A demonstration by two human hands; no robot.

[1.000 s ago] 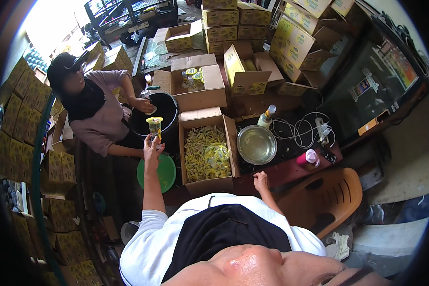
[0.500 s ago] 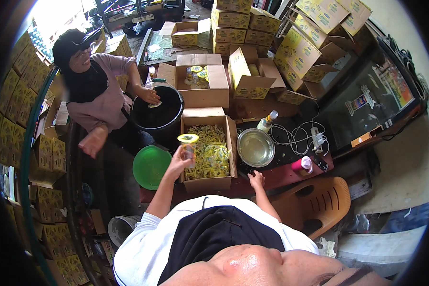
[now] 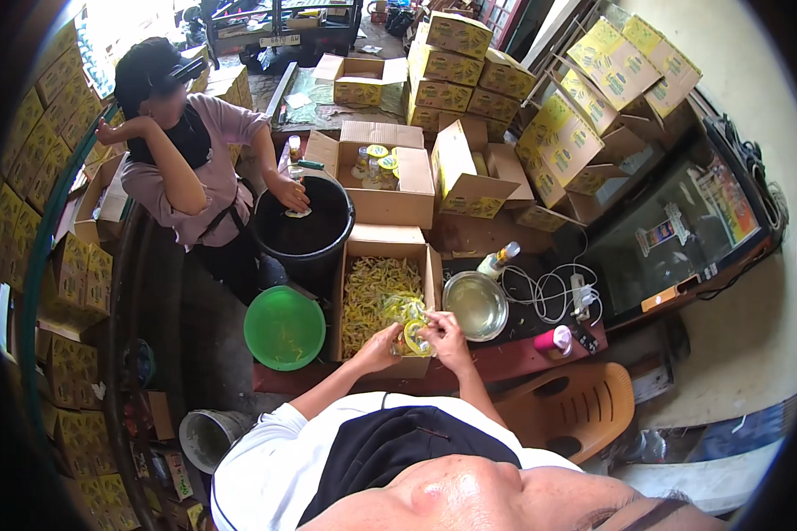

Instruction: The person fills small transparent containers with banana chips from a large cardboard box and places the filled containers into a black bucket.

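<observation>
A cup with a yellow lid (image 3: 415, 339) is held low over the near end of an open carton (image 3: 431, 283) of small yellow wrappers or strips. My left hand (image 3: 383, 347) is closed around the cup's left side. My right hand (image 3: 445, 338) has its fingers closed at the lid's rim on the right; whether they pinch the lid or loose film is too small to tell. A green plastic basin (image 3: 283, 328) stands left of the carton, and a steel bowl of pale liquid (image 3: 475, 310) to its right.
A co-worker (image 3: 177, 159) stands at the left, one hand at a black bucket (image 3: 301, 230), the other raised by the head. A carton of cups (image 3: 385, 195), a bottle (image 3: 499, 258), white cables (image 3: 540, 292), a pink container (image 3: 552, 343) and an orange chair (image 3: 576, 416) are around.
My left hand has lowered the cup rightward over the carton, and my right hand has risen to meet it at the lid. The co-worker's lower hand has lifted to head height.
</observation>
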